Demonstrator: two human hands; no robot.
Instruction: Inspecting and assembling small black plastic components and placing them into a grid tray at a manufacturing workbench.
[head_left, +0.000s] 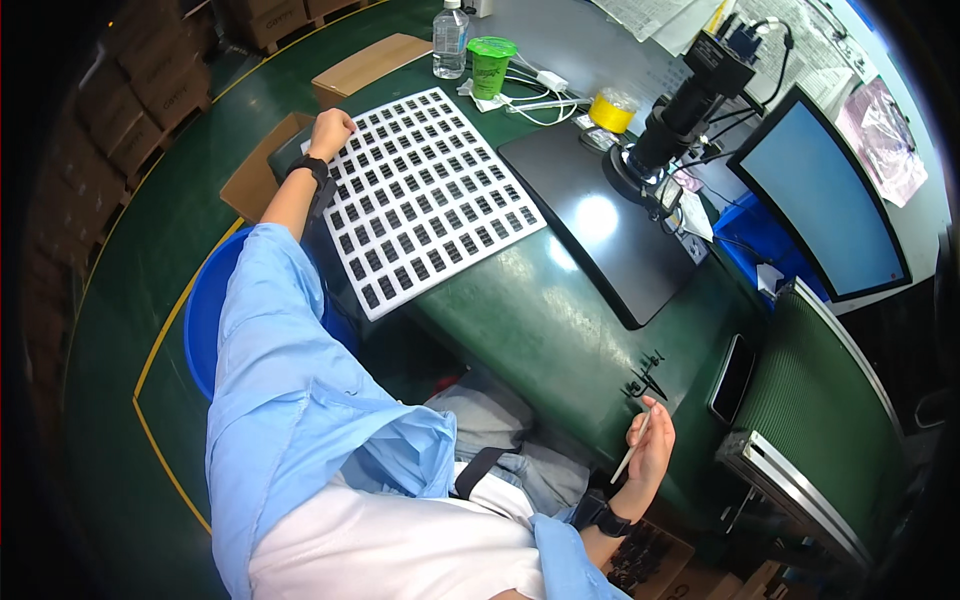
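My left hand (332, 133) is at the far left edge of a white foam tray (408, 307), its fingers curled; what they hold, if anything, is hidden. Rows of small black parts (422, 235) fill the tray's slots. At the table's near right, my right hand (655, 446) grips a thin, pale stick (624, 466) that slants down past the palm. Its fingertips reach the edge of a small group of loose black parts (645, 378) on the green tabletop.
A black board (600, 260) lies under a microscope camera (668, 135). A monitor (825, 190) and green-belted conveyor (830, 400) stand right, with a phone (732, 378) beside the belt. A bottle (450, 42) and green cup (490, 70) stand behind the tray. A blue bin (205, 320) is left.
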